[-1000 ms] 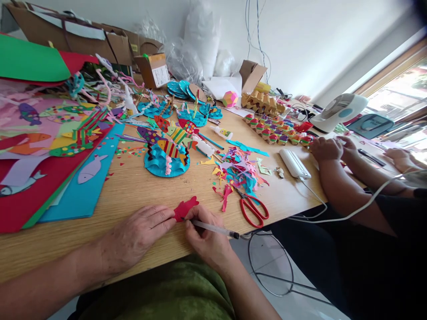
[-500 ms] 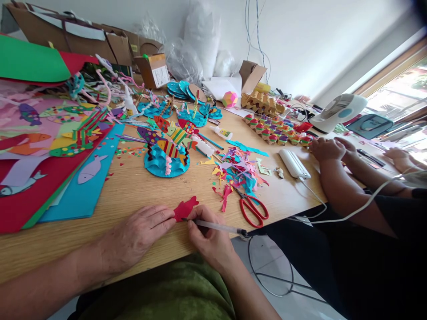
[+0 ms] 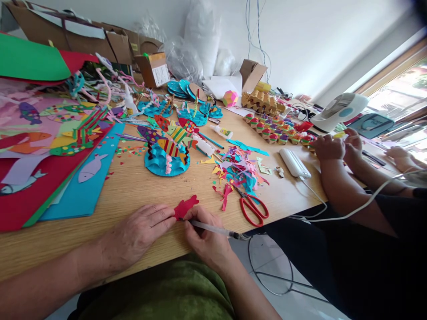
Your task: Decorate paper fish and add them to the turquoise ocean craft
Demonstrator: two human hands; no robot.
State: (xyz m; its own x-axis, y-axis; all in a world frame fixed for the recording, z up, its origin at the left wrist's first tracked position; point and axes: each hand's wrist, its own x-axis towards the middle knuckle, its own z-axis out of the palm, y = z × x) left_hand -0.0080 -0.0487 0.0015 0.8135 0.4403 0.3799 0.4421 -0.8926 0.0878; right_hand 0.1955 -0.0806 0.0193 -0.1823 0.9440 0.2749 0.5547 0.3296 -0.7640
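Observation:
A small red paper fish [image 3: 186, 207] lies on the wooden table near its front edge, tail pointing right. My left hand [image 3: 142, 233] rests flat, its outstretched fingertips pressing on the fish's left end; the thumb is hidden. In my right hand [image 3: 208, 238], closed around it, is a clear-barrelled pen [image 3: 216, 229] with a dark end. Its tip touches or nearly touches the fish's lower edge. Red-handled scissors [image 3: 252, 209] lie right of my right hand, by a heap of coloured paper scraps [image 3: 242, 169]. Beyond the fish stands a blue scalloped base [image 3: 167, 165] bearing decorated paper fish.
Coloured sheets [image 3: 76, 191] with paper fish cover the left side. A white power bank [image 3: 294, 163] with a cable lies right, near another person's hands [image 3: 330, 146]. Painted egg-carton pieces [image 3: 276, 129], glue bottles, a white fan [image 3: 340, 111] and boxes [image 3: 151, 70] stand farther back.
My right hand and the pen have shifted slightly left and down along the fish's edge. My left hand stays put. The other person's hands have lifted, with something yellow between them.

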